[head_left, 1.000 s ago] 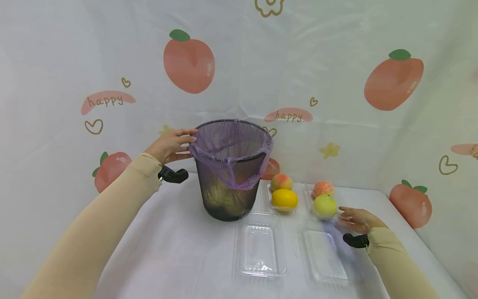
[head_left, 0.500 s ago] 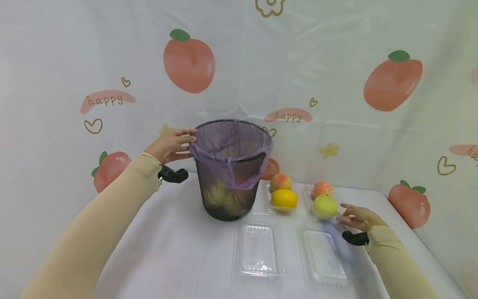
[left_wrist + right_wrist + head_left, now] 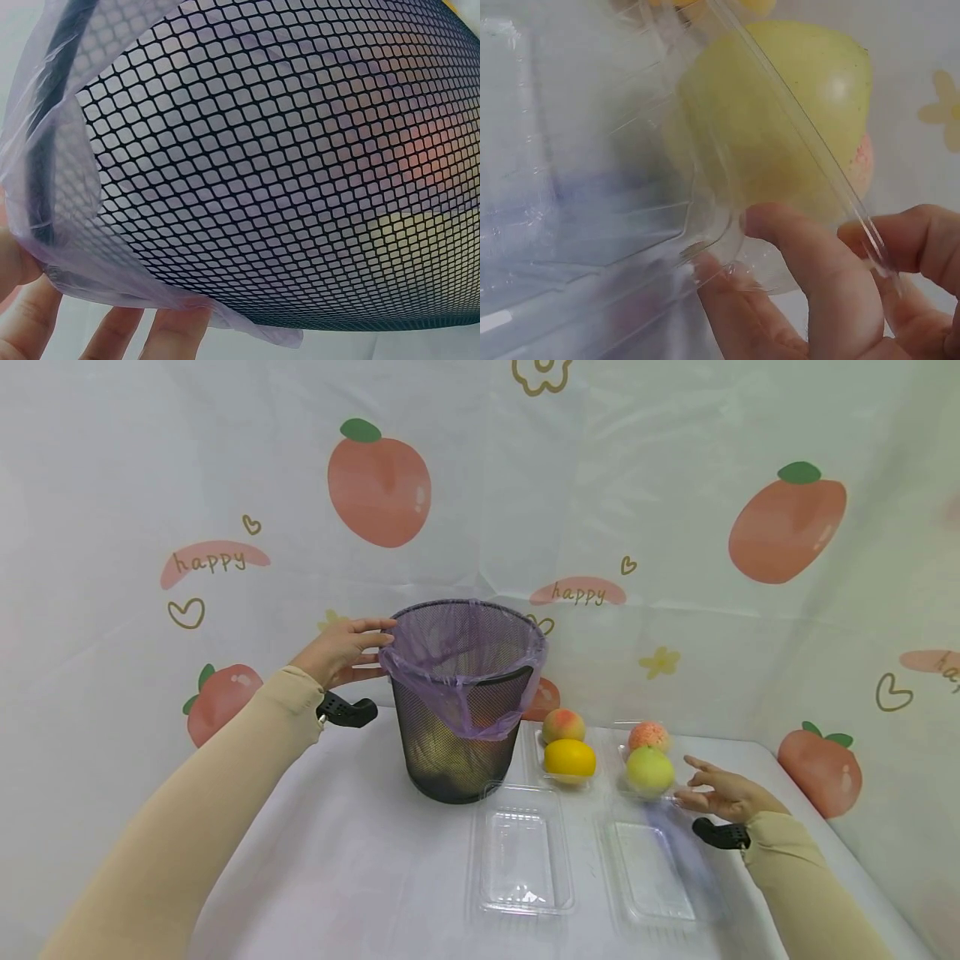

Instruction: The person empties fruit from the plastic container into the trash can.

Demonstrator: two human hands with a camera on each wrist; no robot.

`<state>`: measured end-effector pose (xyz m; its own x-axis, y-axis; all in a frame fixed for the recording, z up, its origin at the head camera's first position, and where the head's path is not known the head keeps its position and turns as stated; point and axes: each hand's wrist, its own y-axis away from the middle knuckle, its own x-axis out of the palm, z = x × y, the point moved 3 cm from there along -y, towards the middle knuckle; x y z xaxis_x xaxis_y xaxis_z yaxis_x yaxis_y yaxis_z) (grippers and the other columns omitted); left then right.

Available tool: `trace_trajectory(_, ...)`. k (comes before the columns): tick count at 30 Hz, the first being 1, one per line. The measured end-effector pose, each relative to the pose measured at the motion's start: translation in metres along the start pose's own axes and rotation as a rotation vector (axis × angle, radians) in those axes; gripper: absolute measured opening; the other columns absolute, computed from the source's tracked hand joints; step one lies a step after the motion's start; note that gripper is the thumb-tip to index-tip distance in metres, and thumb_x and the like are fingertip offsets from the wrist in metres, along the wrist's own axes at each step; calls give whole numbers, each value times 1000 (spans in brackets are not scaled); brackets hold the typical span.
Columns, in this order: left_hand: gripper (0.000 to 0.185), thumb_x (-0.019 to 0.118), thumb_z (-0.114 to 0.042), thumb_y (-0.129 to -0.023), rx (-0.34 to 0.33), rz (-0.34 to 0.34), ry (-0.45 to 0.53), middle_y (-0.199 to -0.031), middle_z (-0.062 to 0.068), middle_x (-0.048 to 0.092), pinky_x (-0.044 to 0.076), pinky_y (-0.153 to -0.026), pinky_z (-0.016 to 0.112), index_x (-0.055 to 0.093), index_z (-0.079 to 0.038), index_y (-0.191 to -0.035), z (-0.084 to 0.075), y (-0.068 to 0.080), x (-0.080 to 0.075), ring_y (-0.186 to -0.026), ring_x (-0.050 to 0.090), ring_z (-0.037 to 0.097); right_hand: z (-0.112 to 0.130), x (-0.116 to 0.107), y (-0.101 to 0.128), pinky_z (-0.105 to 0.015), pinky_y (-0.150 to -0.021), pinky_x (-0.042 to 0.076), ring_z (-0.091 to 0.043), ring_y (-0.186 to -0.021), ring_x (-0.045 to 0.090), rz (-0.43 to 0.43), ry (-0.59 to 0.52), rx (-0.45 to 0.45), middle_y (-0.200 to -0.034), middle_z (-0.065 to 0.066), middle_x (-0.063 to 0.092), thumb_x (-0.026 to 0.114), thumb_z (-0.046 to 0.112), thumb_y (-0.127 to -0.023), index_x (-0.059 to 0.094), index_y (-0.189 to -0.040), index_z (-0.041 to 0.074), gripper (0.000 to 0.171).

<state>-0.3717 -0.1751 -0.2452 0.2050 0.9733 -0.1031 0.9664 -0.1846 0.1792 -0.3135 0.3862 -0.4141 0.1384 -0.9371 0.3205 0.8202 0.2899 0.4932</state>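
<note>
Purple liner covers the rim of a black mesh bin (image 3: 453, 760). My left hand (image 3: 333, 652) touches the bin's left rim, its fingers fairly straight against the liner (image 3: 82, 270). On the right, a clear clamshell container (image 3: 628, 789) holds a yellow-green fruit (image 3: 650, 772) and a speckled pink fruit (image 3: 648, 737). Its lid (image 3: 652, 872) lies folded back toward me. My right hand (image 3: 731, 795) pinches the container's near right corner, with curled fingers seen at the clear plastic edge in the right wrist view. One finger stands raised beside the green fruit.
A second clear clamshell container (image 3: 525, 852), lid side toward me, stands between bin and right container. It holds a yellow fruit (image 3: 570, 760) and a peach (image 3: 564, 727). Yellowish and reddish shapes show through the bin's mesh. A printed cloth (image 3: 480, 485) hangs behind the white table (image 3: 322, 860).
My right hand's upper finger has lifted and spread from the green fruit, and the hand has shifted slightly. The container's far edge shows more. My left hand has stayed on the bin.
</note>
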Motion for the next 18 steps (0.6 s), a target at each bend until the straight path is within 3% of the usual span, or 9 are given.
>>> trace_trajectory(3,53,53,-18,-101,2,0,-4,-123,-2,44,54,-91,28,36,-15,-151,0,0,0,-94,58,11,1,1,2,-15,-86,52,-23,-92,68,27,-6,-6,-148,-27,-36,36,-3,-100,71,-99,41,56)
trace_trajectory(4,53,53,-18,-101,2,-1,-5,-123,-2,44,54,-91,28,36,-15,-151,0,0,0,-94,58,11,2,1,3,-14,-85,52,-23,-93,68,46,-8,-11,-147,-27,-37,37,-1,-101,72,-84,39,56)
trace_trajectory(10,53,54,-18,-100,-1,-6,-6,-122,-2,44,54,-94,30,37,-16,-150,0,-1,1,-94,59,11,5,5,8,-14,-88,51,-25,-97,67,103,-38,-16,-148,-29,-35,40,6,-104,73,-90,39,49)
trace_trajectory(13,53,54,-18,-100,-6,-8,0,-124,-2,44,53,-94,31,37,-16,-150,0,-2,1,-94,59,11,6,5,10,-16,-89,51,-27,-98,68,95,-73,-13,-144,-44,-5,41,6,-103,74,-92,37,47)
trace_trajectory(16,53,54,-18,-100,-6,-6,7,-126,-1,44,53,-94,30,37,-16,-150,0,-2,1,-94,59,11,6,5,12,-15,-89,51,-29,-100,68,106,-130,-1,-128,-36,33,41,6,-103,75,-95,35,46)
trace_trajectory(18,53,54,-17,-100,-2,-5,8,-128,0,44,53,-94,30,37,-16,-150,0,-2,2,-94,59,11,6,6,15,-13,-89,50,-31,-102,67,131,-188,7,-120,-30,40,39,7,-104,75,-98,33,45)
